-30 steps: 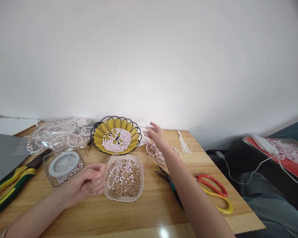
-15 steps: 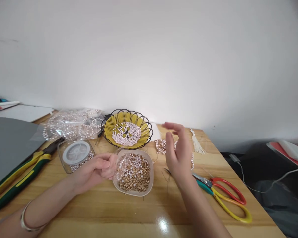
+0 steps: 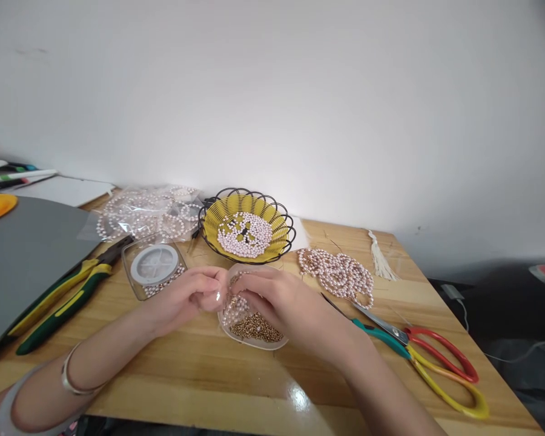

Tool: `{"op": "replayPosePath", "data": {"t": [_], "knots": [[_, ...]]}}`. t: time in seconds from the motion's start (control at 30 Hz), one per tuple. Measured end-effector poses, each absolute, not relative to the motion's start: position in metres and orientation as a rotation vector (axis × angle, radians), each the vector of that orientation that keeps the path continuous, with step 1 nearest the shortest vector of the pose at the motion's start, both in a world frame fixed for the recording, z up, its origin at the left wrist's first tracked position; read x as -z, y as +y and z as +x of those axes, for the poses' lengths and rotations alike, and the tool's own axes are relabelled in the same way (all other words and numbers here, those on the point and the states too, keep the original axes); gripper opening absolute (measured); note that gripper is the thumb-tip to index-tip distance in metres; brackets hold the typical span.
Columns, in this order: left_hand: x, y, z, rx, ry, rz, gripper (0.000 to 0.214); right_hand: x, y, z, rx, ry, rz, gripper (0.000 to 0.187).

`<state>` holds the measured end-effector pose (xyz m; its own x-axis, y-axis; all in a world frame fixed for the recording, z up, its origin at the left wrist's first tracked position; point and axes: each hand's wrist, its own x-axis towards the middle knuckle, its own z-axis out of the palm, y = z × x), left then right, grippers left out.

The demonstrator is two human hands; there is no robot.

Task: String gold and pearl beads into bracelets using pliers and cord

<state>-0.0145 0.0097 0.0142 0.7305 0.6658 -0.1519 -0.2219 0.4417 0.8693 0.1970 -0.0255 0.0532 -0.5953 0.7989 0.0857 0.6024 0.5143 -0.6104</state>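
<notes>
My left hand (image 3: 188, 297) and my right hand (image 3: 279, 303) meet over a shallow clear dish of gold and white beads (image 3: 254, 330). Both hands have their fingers curled and pinched together above the dish's near-left side. A strand of white beads (image 3: 231, 306) hangs from my left fingers, and what my right fingers pinch is too small to make out. Behind the dish stands a yellow wire bowl with white beads (image 3: 246, 227). A finished piece of pinkish beadwork (image 3: 338, 274) lies to the right of it.
Scissors with red and yellow handles (image 3: 436, 363) and teal pliers (image 3: 376, 330) lie at the right. A clear box with a thread spool (image 3: 153, 269), green-yellow pliers (image 3: 68, 290), bagged bead rings (image 3: 145, 212), a grey sheet (image 3: 22, 254) and a white tassel (image 3: 381, 260) surround the wooden table (image 3: 200, 387).
My right hand drew back from the far beadwork and came down to meet my left hand over the bead dish. The view shifted left and down.
</notes>
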Motion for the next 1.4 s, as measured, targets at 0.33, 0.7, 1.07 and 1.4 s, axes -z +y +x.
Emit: {"op": "replayPosePath", "data": {"t": [0.33,0.7,1.07,1.4], "knots": [[0.0,0.006,-0.017,-0.807,0.675,1.284,0.02,-0.05,-0.023,0.188,-0.983,-2.029,-1.381,0.018],[0.002,-0.001,-0.013,-0.54,0.802,1.488,0.048,-0.057,-0.025,0.218,-1.172,-1.38,-1.249,0.021],[-0.003,-0.001,-0.013,-0.836,1.091,1.96,0.031,-0.04,-0.023,0.231,-1.734,-1.189,-0.883,0.021],[-0.016,-0.015,-0.006,-0.698,0.772,1.614,0.025,-0.019,-0.033,0.208,-2.002,-1.002,-0.829,0.012]]}}
